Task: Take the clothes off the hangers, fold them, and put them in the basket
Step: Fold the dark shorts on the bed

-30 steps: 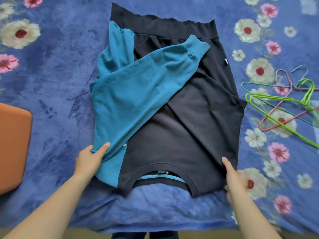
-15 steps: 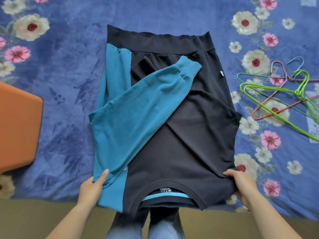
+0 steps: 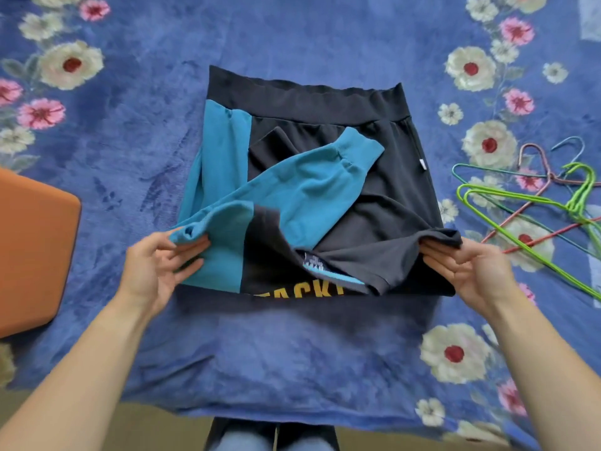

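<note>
A plush blue blanket [image 3: 130,141] printed with white and pink flowers covers the whole surface, and a strip of floor shows at its near edge. The sweater [image 3: 390,206], soft black and teal knit, lies mid-blanket with its sleeves folded across. An orange block [image 3: 32,255] is cut off at left. Thin wire hangers [image 3: 520,203] tangle at right. My left hand [image 3: 156,268] pinches the sweater's teal near corner and my right hand [image 3: 471,268] its black one, both lifted. Yellow letters beneath are half hidden.
</note>
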Tool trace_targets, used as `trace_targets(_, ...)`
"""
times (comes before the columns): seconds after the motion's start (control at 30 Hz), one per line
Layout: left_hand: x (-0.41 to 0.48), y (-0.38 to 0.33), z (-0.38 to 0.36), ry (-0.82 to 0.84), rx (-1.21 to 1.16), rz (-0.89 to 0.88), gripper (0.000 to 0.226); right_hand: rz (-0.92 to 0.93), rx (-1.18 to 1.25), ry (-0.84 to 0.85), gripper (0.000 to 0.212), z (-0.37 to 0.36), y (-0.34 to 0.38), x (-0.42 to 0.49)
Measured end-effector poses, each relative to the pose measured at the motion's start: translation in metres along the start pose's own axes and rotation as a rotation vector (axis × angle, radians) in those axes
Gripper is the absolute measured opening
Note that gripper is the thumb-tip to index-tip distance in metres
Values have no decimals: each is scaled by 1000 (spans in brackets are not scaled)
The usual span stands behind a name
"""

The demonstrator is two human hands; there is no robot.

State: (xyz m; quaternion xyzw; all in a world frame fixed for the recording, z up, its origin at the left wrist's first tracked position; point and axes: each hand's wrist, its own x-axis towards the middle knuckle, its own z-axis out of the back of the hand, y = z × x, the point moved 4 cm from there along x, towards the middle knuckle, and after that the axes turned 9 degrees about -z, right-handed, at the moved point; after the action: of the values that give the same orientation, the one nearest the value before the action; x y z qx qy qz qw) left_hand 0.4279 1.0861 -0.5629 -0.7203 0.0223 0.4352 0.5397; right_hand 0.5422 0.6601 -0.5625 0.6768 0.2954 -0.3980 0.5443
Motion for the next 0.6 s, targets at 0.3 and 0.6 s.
trace_targets(0.3,51,-69,-12,-294,874,-656,20,423,-200,-307,27,-39,63,50)
trace_targets(0.6,156,-139,-78,-225,401,-784,24,432,-150,-293,5,-87,159,118)
